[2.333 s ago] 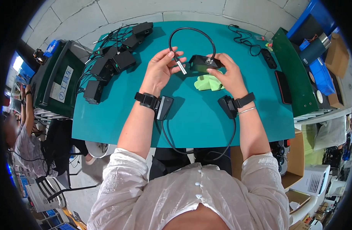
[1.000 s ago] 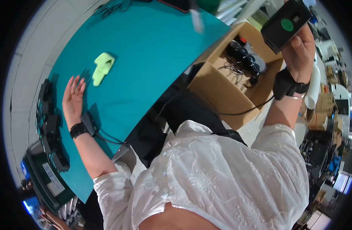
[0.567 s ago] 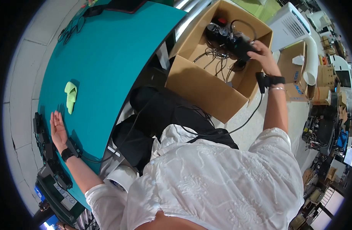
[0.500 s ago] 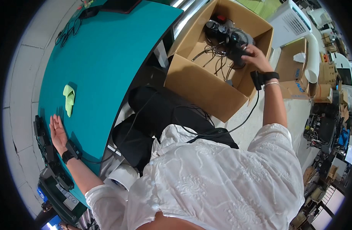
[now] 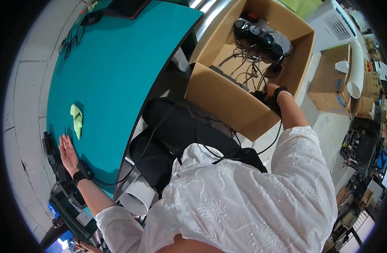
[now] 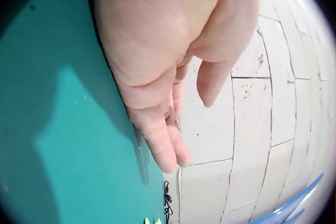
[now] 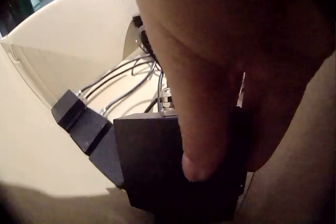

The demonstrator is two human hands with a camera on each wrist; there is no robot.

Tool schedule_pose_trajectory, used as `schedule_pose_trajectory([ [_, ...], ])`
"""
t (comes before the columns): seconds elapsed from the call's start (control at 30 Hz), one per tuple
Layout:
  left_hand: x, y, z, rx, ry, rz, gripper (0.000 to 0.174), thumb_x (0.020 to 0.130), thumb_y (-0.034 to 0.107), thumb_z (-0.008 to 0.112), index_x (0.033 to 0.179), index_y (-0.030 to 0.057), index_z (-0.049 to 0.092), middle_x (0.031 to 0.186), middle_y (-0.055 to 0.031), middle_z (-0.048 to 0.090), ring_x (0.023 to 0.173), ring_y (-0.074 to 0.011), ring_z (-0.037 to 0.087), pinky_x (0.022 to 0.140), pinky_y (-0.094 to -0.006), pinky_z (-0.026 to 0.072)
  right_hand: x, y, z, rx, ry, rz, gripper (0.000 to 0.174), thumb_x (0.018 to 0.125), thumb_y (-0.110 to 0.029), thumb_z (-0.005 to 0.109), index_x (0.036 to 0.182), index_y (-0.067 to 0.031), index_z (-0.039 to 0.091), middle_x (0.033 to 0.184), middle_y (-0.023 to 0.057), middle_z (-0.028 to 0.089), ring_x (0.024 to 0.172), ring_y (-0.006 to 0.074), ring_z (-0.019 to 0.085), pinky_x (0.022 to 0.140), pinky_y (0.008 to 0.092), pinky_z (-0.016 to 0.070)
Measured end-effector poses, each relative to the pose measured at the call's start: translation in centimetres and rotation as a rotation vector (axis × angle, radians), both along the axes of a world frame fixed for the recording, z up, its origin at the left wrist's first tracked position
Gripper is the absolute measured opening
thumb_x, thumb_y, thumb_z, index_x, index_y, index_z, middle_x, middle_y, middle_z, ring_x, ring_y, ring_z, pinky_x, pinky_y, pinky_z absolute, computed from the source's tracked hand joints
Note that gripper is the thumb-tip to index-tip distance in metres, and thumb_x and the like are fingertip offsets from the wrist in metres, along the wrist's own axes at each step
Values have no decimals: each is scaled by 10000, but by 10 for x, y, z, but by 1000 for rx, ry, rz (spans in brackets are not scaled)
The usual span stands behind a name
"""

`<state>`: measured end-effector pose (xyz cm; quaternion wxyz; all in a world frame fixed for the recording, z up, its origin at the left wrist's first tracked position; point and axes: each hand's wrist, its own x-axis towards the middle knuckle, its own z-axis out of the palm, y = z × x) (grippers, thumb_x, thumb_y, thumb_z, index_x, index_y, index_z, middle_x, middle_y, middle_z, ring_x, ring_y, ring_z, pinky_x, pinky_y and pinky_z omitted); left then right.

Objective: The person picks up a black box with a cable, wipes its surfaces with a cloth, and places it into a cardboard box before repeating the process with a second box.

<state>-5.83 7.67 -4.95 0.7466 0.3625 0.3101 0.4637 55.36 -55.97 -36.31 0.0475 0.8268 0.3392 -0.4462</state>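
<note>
My right hand (image 5: 269, 90) reaches down into an open cardboard box (image 5: 227, 95) on the floor, to the right of the teal table (image 5: 117, 63). In the right wrist view my right hand (image 7: 210, 129) grips a black box device (image 7: 152, 161), with the thumb lying across its face. It hangs low beside the box's inner wall (image 7: 63, 35), next to a few more black boxes (image 7: 84, 121) and cables. My left hand (image 5: 67, 147) lies flat on the table, fingers straight (image 6: 173, 129), holding nothing. A green cloth (image 5: 76, 120) lies just beyond it.
Round black devices (image 5: 261, 38) and tangled cables fill the box's far corner. More black boxes (image 5: 54, 156) with cables line the table's left edge, above a green bin (image 5: 71, 211). A smaller carton (image 5: 332, 80) and a white duct (image 5: 355, 63) stand on the floor further right.
My right hand carried the black box off the table and has sunk lower into the cardboard box. My left hand let go of the cable and now lies flat on the table.
</note>
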Motion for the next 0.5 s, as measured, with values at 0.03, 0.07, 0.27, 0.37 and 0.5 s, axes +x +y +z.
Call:
schedule_pose_trajectory([
  [0.03, 2, -1, 0, 0, 7, 12, 480, 990, 135, 408, 1386, -84, 250, 1463, -197, 277, 1369, -277, 263, 1179, -394, 200, -1, 0, -5, -101, 32, 21, 657, 491, -323, 877, 1037, -30, 657, 1015, 163, 671, 925, 311, 644, 820, 385, 509],
  [0.07, 0, -2, 1, 0, 13, 26, 480, 990, 136, 410, 1389, -79, 251, 1464, -193, 278, 1368, -273, 265, 1178, -390, 202, -2, -2, -9, -202, 63, 45, 622, 512, -297, 866, 1033, -38, 647, 998, 159, 675, 913, 305, 646, 811, 380, 509],
  [0.27, -29, 21, -13, 0, -164, -273, 461, 985, 95, 403, 1379, -90, 252, 1428, -219, 315, 1355, -291, 289, 1169, -423, 223, 1, -1, -17, -239, -107, -47, 620, 514, -292, 865, 1045, -46, 657, 1044, 153, 665, 955, 294, 636, 829, 378, 506],
  [0.37, -3, -2, 1, -6, -99, -85, 463, 987, 93, 400, 1384, -88, 248, 1436, -220, 300, 1359, -292, 281, 1168, -425, 219, 2, 0, -17, -250, -215, -79, 619, 516, -288, 864, 1051, -51, 663, 1071, 150, 659, 979, 288, 631, 840, 377, 504],
  [0.5, 15, -22, 10, -3, 22, 42, 478, 973, 111, 446, 1369, -99, 280, 1430, -229, 308, 1352, -297, 290, 1163, -434, 217, 5, -5, -21, -205, -352, -16, 619, 517, -284, 862, 1061, -58, 671, 1108, 146, 651, 1013, 280, 623, 855, 375, 501],
])
